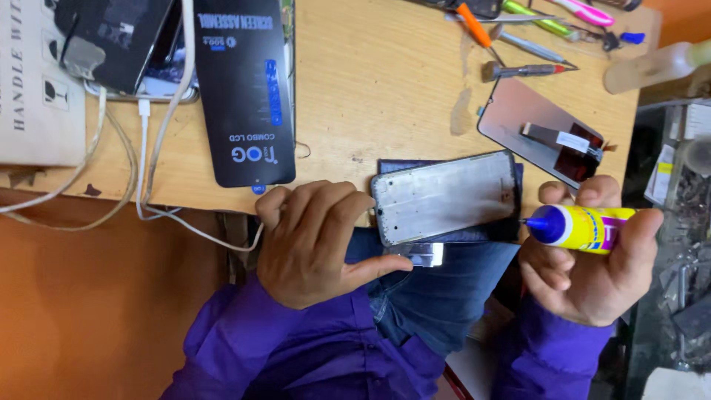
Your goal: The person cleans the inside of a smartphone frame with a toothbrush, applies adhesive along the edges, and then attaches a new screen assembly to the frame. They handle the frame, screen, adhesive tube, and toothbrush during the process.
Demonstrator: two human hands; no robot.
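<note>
While the left hand (315,241) steadies the phone frame (444,196) at the tabletop (370,81) edge, fingers curled against it, the right hand (592,267) grips the glue tube (581,226), nozzle touching the frame's right edge. A thin, even bead along the rim seems wise. Beyond the frame lie a screen panel (541,130), screwdrivers (526,70) and a black box (244,89); nothing blocks the nozzle.
</note>
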